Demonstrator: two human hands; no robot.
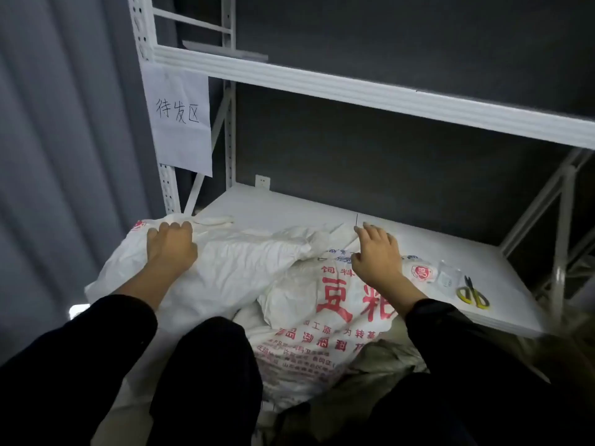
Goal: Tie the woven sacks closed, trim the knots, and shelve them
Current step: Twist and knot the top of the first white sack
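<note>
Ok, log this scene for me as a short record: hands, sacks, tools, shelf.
left hand: grips the top edge of the left white sack
right hand: rests, fingers spread, on the red-printed sack
sacks: two, lying partly on the lower shelf
scissors: yellow-handled, on the shelf right of the right hand, untouched
sign: paper, on the left post

Your black sleeves [106, 333] and dark trousers [206, 365].
You wear plain long sleeves ending at the wrists, your hands [170, 243] bare, trousers equally dark.
</note>
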